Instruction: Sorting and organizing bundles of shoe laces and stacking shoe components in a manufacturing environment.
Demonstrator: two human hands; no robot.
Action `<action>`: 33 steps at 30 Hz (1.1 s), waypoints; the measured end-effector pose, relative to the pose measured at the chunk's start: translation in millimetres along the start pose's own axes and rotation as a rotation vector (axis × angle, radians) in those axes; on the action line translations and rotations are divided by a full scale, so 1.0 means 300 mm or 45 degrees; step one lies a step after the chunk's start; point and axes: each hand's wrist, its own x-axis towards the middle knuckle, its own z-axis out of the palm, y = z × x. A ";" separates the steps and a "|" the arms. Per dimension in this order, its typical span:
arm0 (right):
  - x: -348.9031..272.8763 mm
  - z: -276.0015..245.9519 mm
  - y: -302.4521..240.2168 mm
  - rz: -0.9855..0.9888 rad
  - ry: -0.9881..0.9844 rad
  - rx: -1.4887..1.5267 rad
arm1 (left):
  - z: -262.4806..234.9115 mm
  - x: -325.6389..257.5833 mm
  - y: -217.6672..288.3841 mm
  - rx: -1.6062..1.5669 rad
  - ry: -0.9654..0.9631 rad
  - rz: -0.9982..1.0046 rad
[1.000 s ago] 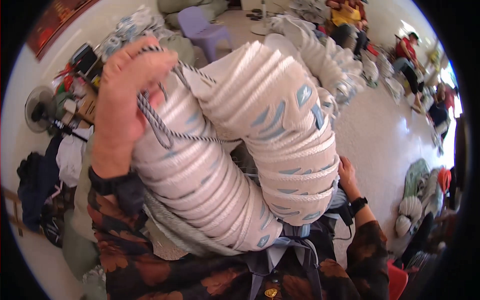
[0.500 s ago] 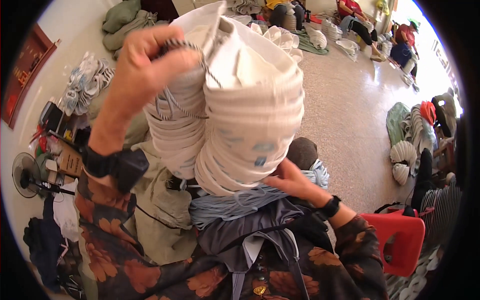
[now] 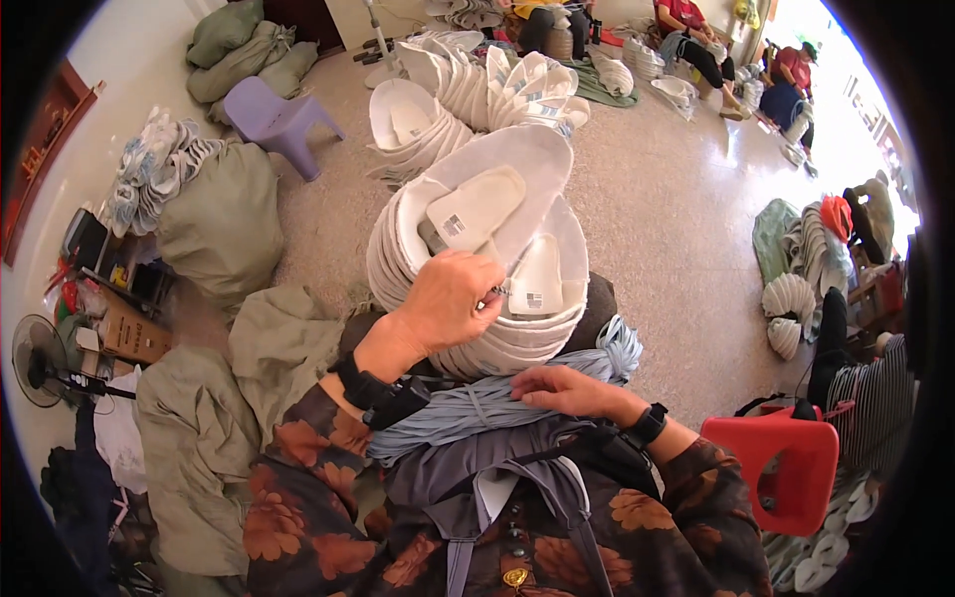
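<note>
Two nested stacks of white shoe uppers point(image 3: 468, 343) stand side by side in front of me, against my knees, their openings facing up. A loose white insole point(image 3: 479, 211) lies in the left stack and another insole point(image 3: 537, 277) in the right one. My left hand point(image 3: 448, 303) is closed between the stacks on a black-and-white cord point(image 3: 494, 293), of which only a short piece shows. My right hand point(image 3: 567, 390) rests with its fingers stretched over a tied bundle of light blue laces point(image 3: 448, 410) across my lap.
Beyond are more upper stacks point(image 3: 428, 129) and a purple chair point(image 3: 279, 117). Stuffed sacks point(image 3: 224, 219) and a fan point(image 3: 40, 360) stand at left. A red stool point(image 3: 781, 468) is at my right. Several people point(image 3: 686, 50) sit farther back.
The stacks, held up and tilted toward me half a second ago, are now lowered with their openings up. My left hand came down with the cord; my right hand left the stack for the laces.
</note>
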 end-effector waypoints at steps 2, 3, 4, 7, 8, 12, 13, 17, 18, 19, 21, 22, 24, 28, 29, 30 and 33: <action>-0.027 0.013 -0.100 -0.033 0.031 -0.224 | 0.018 -0.030 -0.011 -0.159 0.060 -0.113; -0.043 0.015 -0.162 -0.078 0.066 -0.440 | 0.015 -0.044 -0.012 -0.162 0.067 -0.122; -0.060 0.014 -0.210 -0.068 0.063 -0.441 | 0.004 -0.056 -0.007 -0.226 0.073 -0.168; -0.055 -0.028 -0.335 -0.496 0.788 -0.918 | -0.069 -0.073 0.015 -0.338 0.065 -0.304; -0.044 -0.035 -0.354 -0.637 0.950 -1.320 | -0.103 -0.078 0.036 -0.381 0.040 -0.405; -0.026 -0.076 -0.208 -0.584 0.642 -0.995 | -0.126 -0.048 0.033 -0.467 -0.033 -0.483; -0.025 -0.079 -0.171 -0.529 0.619 -0.939 | -0.087 -0.050 0.014 -0.493 -0.069 -0.460; -0.018 -0.148 0.001 -0.345 0.631 -0.634 | 0.019 0.026 0.018 -0.597 -0.597 -0.498; -0.010 -0.166 0.017 -0.335 0.644 -0.618 | 0.049 0.033 0.012 -0.604 -0.618 -0.494; 0.001 -0.172 0.009 -0.349 0.639 -0.661 | 0.077 0.033 0.005 -0.507 -0.511 -0.410; 0.013 -0.162 -0.016 -0.330 0.660 -0.644 | 0.098 0.035 -0.022 -0.455 -0.390 -0.368; 0.007 -0.160 -0.028 -0.325 0.676 -0.629 | 0.090 0.041 -0.036 -0.459 -0.411 -0.361; -0.008 -0.157 -0.055 -0.346 0.741 -1.013 | 0.071 0.055 -0.052 -0.745 -0.553 -0.624; -0.006 -0.129 -0.104 -0.331 0.825 -0.701 | 0.070 0.059 -0.067 -0.870 -0.641 -0.655; 0.005 -0.114 -0.120 -0.372 0.821 -0.397 | 0.072 0.055 -0.072 -0.869 -0.647 -0.652; 0.017 -0.101 -0.139 -0.411 0.808 -0.094 | 0.076 0.049 -0.077 -0.925 -0.625 -0.648; 0.052 -0.087 -0.202 -0.380 0.822 0.046 | 0.091 0.057 -0.079 -1.000 -0.614 -0.659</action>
